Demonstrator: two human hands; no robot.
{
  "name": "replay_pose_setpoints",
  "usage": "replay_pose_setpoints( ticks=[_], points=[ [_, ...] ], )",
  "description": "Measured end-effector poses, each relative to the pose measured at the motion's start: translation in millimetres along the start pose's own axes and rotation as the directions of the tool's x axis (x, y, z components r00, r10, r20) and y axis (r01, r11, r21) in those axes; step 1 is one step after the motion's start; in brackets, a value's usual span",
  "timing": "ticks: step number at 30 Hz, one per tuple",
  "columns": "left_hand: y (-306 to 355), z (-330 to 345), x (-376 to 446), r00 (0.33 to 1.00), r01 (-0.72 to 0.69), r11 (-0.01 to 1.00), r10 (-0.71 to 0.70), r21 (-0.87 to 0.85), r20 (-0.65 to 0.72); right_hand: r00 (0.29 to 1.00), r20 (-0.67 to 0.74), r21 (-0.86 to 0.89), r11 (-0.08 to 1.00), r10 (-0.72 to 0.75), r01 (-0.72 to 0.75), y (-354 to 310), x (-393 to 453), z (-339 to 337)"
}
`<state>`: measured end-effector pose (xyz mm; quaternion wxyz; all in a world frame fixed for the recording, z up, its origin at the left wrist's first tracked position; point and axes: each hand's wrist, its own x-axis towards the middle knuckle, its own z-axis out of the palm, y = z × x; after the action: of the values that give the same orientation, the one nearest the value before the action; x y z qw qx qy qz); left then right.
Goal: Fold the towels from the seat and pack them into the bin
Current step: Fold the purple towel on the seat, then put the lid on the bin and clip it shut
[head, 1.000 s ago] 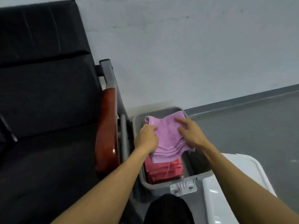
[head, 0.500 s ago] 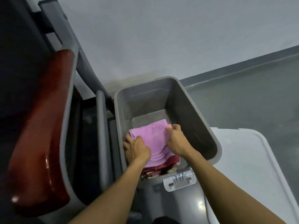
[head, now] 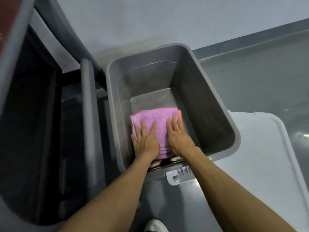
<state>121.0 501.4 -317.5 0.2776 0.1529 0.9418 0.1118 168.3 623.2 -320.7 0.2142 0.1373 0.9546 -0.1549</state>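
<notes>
1. Towels in the grey bin [head: 215, 91] now lie as one stack against its near end wall, with the folded pink towel [head: 155, 117] on top. An orange edge shows at the stack's right side, and darker layers show under the near end.
2. Half a second ago the fingers were curled on the pink towel's edges as it went down. Now the left hand [head: 145, 139] and right hand [head: 178, 136] lie flat on it, fingers straight and spread, gripping nothing.
3. That change suggests the placing is over and the person is pressing the stack level.
4. The bin's far half shows bare floor, so room remains for more.
5. The white lid [head: 260, 148] lies on the floor beside the bin's right wall, off the bin.
6. The seat is out of view, so how many towels wait there cannot be told.
</notes>
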Motion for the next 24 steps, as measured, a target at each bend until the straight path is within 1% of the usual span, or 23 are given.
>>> replay_pose_setpoints(
  ticks=[1, 3, 5, 8, 9, 12, 15, 18, 21, 22, 24],
  points=[
    [0, 0, -1, 1.0, 0.01, 1.0, -0.01, -0.002, -0.004, 1.0, 0.017, 0.006, 1.0, -0.003, 0.003, 0, 1, -1],
    [4, -6, -5, 0.999, 0.027, 1.0, -0.027, -0.003, -0.024, 1.0, -0.009, 0.071, 0.997, 0.008, -0.007, -2, -1, -9],
    [10, -17, -11, 0.998, 0.04, 0.999, -0.04, -0.002, -0.041, 0.993, -0.114, 0.174, 0.984, 0.041, -0.021, -3, -9, -23],
    [27, -44, -22, 0.999, 0.011, 1.0, -0.01, 0.026, -0.046, 0.961, -0.255, 0.228, 0.973, 0.103, -0.044, 3, -31, -49],
    [35, -54, -24, 0.998, -0.02, 0.999, 0.022, 0.045, -0.051, 0.951, -0.281, 0.242, 0.969, 0.126, -0.057, 7, -39, -57],
    [72, -85, -41, 0.978, -0.171, 0.982, 0.179, 0.086, -0.104, 0.915, -0.349, 0.307, 0.947, 0.2, -0.089, 26, -66, -82],
    [115, -101, -67, 0.944, -0.293, 0.953, 0.302, 0.082, -0.13, 0.845, -0.442, 0.405, 0.908, 0.3, -0.111, 47, -97, -99],
    [157, -86, -97, 0.931, -0.347, 0.938, 0.347, 0.028, -0.114, 0.758, -0.503, 0.519, 0.846, 0.415, -0.119, 70, -133, -100],
    [188, -41, -123, 0.937, -0.348, 0.935, 0.345, -0.069, -0.051, 0.691, -0.482, 0.65, 0.749, 0.54, -0.132, 96, -163, -84],
    [197, -18, -131, 0.94, -0.342, 0.937, 0.342, -0.075, -0.005, 0.686, -0.454, 0.678, 0.72, 0.568, -0.148, 109, -171, -72],
    [202, 23, -138, 0.949, -0.299, 0.952, 0.304, -0.069, 0.084, 0.723, -0.373, 0.703, 0.686, 0.582, -0.189, 127, -179, -43]
  ],
)
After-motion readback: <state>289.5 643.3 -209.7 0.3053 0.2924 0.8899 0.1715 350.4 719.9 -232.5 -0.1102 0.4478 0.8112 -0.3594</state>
